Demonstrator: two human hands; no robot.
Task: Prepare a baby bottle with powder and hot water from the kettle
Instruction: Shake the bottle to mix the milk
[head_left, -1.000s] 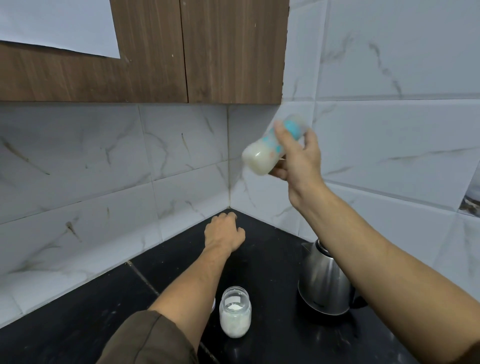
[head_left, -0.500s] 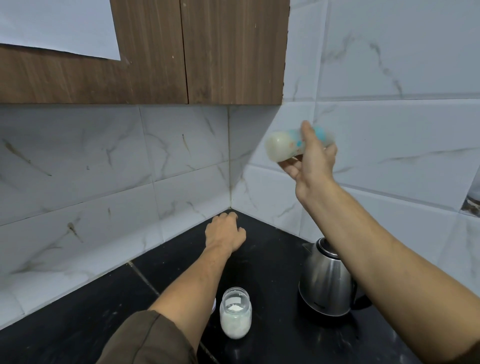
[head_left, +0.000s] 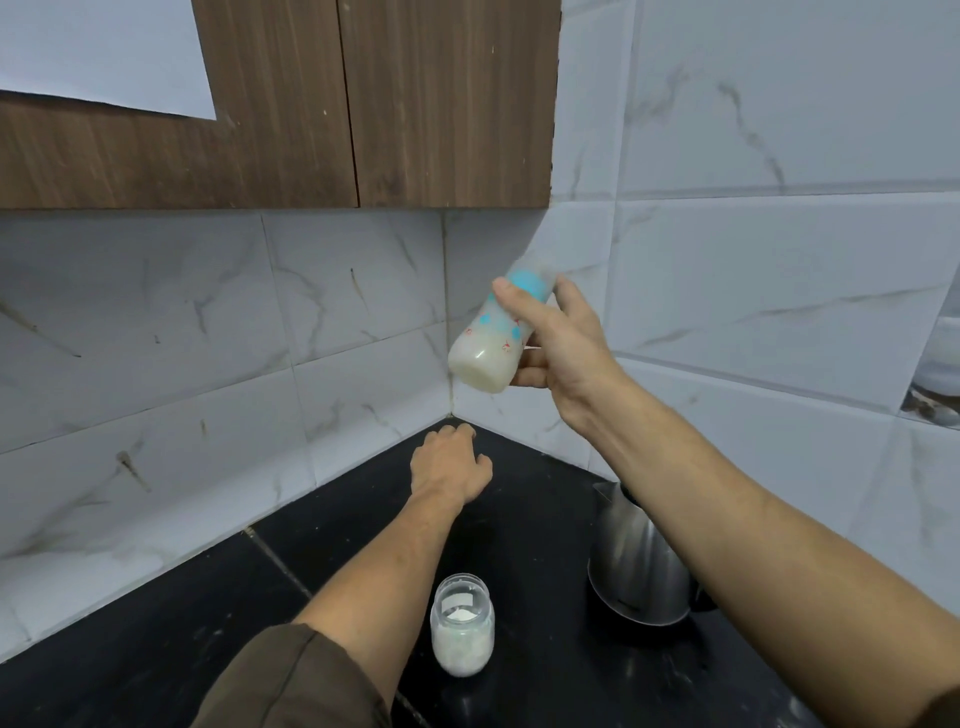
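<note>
The black counter (head_left: 519, 519) runs into the tiled corner well below the grip, and it carries everything that is not in hand. Largest of these is the steel kettle (head_left: 636, 571), standing upright far beneath the right forearm, open at the top; it likely holds hot water and would be heavy and hot-walled, so it is best taken by its handle, which is hidden behind the arm. Below and to the left of the grip stands the glass powder jar (head_left: 462, 631), upright, lid off, part full of white powder; it looks rigid, smooth and breakable, best clasped around its middle. The baby bottle (head_left: 493, 340) is up in the air in front of the wall tiles, tilted with its base toward the camera and its blue-collared top pointing up and away, milky liquid pooled at the base. The right hand (head_left: 558, 348) is closed around it, thumb across the upper body near the collar, fingers wrapped behind and under. The bottle is probably light plastic, stiff but slick, with weight that shifts as the liquid sloshes, so a full wrap at the waist just under the collar seems the safest hold. The left hand (head_left: 449, 465) lies well below the grip, palm down on the counter near the corner, fingers loosely curled and holding nothing.
</note>
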